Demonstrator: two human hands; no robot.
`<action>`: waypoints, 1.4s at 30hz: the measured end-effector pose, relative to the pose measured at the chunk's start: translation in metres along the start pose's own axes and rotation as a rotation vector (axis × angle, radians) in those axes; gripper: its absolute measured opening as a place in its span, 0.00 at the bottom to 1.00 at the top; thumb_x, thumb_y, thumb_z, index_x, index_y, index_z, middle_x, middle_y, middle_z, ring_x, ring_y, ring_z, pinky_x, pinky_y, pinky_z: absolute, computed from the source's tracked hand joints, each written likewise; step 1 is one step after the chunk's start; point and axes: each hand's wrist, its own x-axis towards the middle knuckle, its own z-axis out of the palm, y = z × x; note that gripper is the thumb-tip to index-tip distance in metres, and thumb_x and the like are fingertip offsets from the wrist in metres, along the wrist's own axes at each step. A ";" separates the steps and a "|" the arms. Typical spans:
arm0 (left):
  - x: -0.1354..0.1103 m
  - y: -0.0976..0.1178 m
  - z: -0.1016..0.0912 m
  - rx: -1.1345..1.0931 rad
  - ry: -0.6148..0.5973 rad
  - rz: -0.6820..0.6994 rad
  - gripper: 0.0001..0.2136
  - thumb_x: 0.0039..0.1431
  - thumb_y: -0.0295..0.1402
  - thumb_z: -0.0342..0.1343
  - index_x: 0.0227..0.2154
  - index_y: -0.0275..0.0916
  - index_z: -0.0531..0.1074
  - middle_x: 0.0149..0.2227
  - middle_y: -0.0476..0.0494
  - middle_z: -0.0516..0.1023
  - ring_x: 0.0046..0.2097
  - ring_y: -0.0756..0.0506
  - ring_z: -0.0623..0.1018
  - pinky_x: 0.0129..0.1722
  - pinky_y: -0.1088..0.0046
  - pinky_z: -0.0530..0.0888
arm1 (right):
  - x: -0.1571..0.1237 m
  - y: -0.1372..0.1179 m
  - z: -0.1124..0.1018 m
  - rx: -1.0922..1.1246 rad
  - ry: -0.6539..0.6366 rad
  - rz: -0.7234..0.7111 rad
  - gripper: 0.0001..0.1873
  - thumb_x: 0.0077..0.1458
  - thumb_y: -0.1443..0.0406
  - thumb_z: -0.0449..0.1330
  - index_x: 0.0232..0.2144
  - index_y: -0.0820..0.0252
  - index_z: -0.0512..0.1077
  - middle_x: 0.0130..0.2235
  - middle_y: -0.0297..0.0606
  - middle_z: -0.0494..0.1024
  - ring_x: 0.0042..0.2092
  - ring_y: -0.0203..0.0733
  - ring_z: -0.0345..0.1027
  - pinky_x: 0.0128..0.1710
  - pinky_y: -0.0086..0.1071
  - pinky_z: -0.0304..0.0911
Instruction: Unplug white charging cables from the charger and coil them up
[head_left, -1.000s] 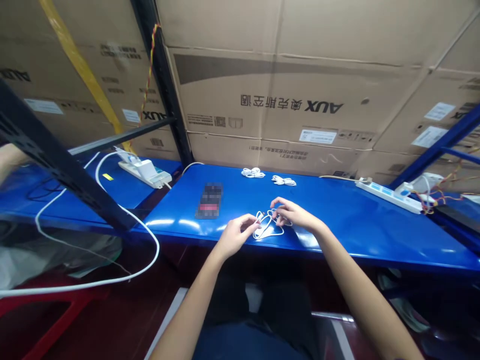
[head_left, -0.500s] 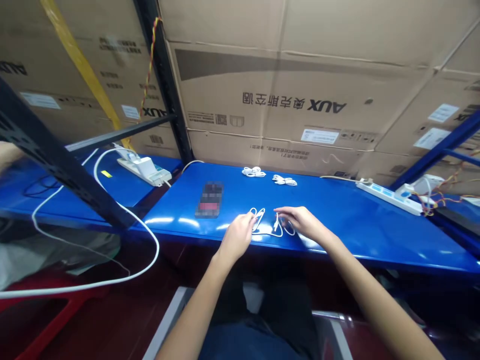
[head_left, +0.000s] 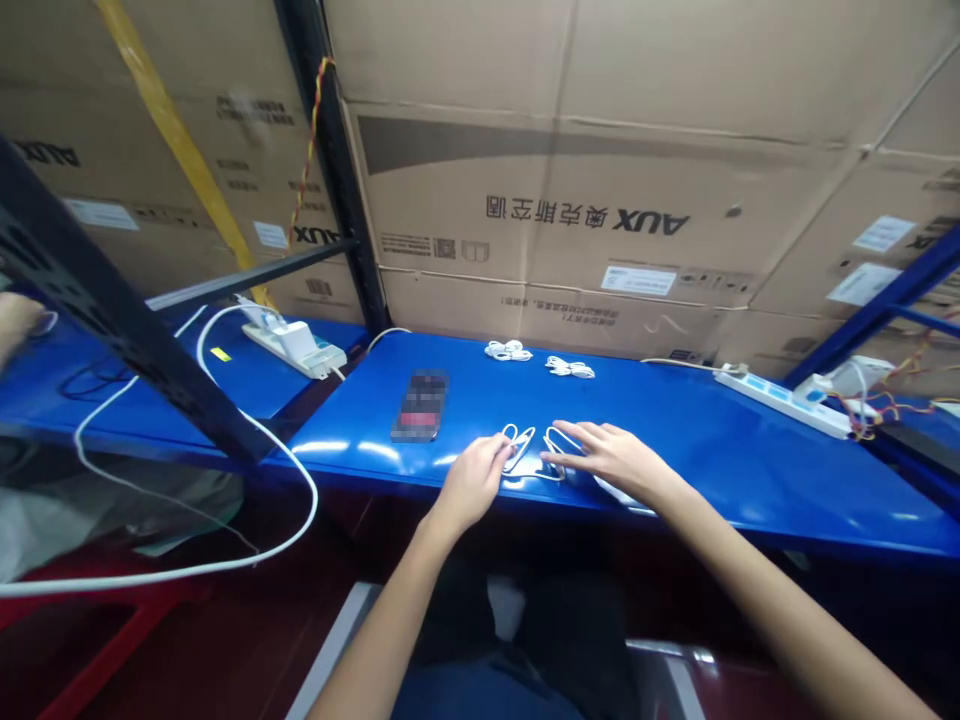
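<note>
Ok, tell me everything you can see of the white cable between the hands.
The thin white cable has a smooth, plastic-looking sheath and lies flat on the blue bench top, laid out in two narrow, elongated loops side by side, joined by a low strand. The left hand touches the left loop at its fingertips, and the right hand has its fingers spread at the right loop. Its ends are hard to make out.

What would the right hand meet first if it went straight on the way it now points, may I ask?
Most likely the white cable loop at the fingertips of the right hand, though whether they touch is unclear.
</note>
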 end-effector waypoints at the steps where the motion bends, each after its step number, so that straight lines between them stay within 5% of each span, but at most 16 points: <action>1: 0.000 0.000 0.001 0.002 0.003 0.004 0.15 0.72 0.38 0.44 0.37 0.43 0.75 0.38 0.43 0.79 0.41 0.40 0.78 0.42 0.66 0.70 | 0.002 0.001 0.000 -0.026 -0.022 -0.041 0.37 0.60 0.80 0.53 0.60 0.33 0.69 0.66 0.31 0.67 0.56 0.49 0.70 0.51 0.42 0.67; 7: -0.001 0.001 0.002 -0.015 0.009 0.000 0.15 0.72 0.39 0.44 0.37 0.42 0.75 0.39 0.42 0.81 0.42 0.39 0.79 0.42 0.66 0.71 | 0.012 0.009 0.007 -0.141 -0.066 -0.100 0.25 0.64 0.74 0.53 0.58 0.46 0.72 0.61 0.40 0.73 0.48 0.47 0.73 0.46 0.40 0.68; 17: -0.002 -0.001 0.002 -0.113 0.073 -0.073 0.12 0.72 0.40 0.44 0.39 0.44 0.72 0.40 0.44 0.84 0.41 0.40 0.82 0.40 0.67 0.72 | 0.017 -0.033 0.017 -0.232 -0.103 0.025 0.09 0.68 0.68 0.52 0.42 0.60 0.74 0.43 0.46 0.78 0.41 0.49 0.71 0.43 0.39 0.61; 27: 0.014 -0.008 -0.002 -0.206 0.016 -0.063 0.12 0.70 0.39 0.47 0.39 0.41 0.73 0.39 0.43 0.82 0.42 0.40 0.81 0.46 0.63 0.74 | 0.016 -0.054 0.014 -0.184 -0.104 0.173 0.10 0.67 0.68 0.52 0.47 0.58 0.71 0.46 0.47 0.76 0.45 0.52 0.70 0.41 0.38 0.60; 32: 0.019 -0.016 -0.012 -0.320 0.040 -0.094 0.14 0.68 0.45 0.49 0.39 0.40 0.73 0.44 0.42 0.81 0.48 0.40 0.81 0.48 0.64 0.77 | 0.012 -0.043 0.017 -0.068 -0.098 0.282 0.10 0.65 0.69 0.51 0.44 0.63 0.71 0.44 0.51 0.75 0.42 0.53 0.71 0.41 0.40 0.62; 38: 0.005 -0.007 -0.021 -0.446 0.026 -0.197 0.18 0.68 0.52 0.47 0.44 0.42 0.69 0.49 0.40 0.78 0.39 0.41 0.84 0.26 0.69 0.81 | -0.005 -0.041 0.012 0.267 -0.082 0.351 0.09 0.63 0.66 0.51 0.38 0.57 0.72 0.39 0.44 0.76 0.39 0.49 0.70 0.40 0.38 0.64; 42: 0.001 0.004 -0.008 -0.476 0.058 -0.187 0.17 0.69 0.51 0.46 0.41 0.42 0.66 0.45 0.41 0.80 0.38 0.43 0.83 0.29 0.70 0.82 | -0.011 -0.056 0.009 0.603 -0.070 0.354 0.17 0.70 0.57 0.45 0.38 0.53 0.72 0.31 0.36 0.77 0.32 0.44 0.70 0.34 0.35 0.67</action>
